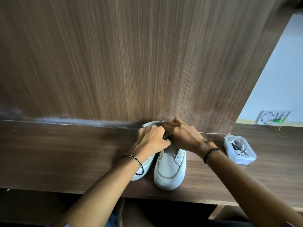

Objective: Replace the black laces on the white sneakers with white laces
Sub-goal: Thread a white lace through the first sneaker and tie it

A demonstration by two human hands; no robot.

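Dark wood-grain panelling (pixel 147 63) rose behind a matching desk (pixel 65 153) on which the pair of white sneakers stood, toes pointing back at the person. Both hands met over the throat of one sneaker (pixel 169 171), the left hand (pixel 151 139) and right hand (pixel 183 136) touching, fingers curled down. What they pinched was hidden, so I could not tell whether either hand held a lace. Its lower eyelets, nearer than the hands, looked empty. The other sneaker (pixel 144 169) lay under the left wrist. Just beyond the right wrist, a clear plastic container (pixel 238 159) held tangled laces (pixel 237 147), mostly white.

The shoe probably was light, firm in the sole and soft in the upper, best steadied by the eyelet flap. A lace would be limp and was best taken near its stiff tip.
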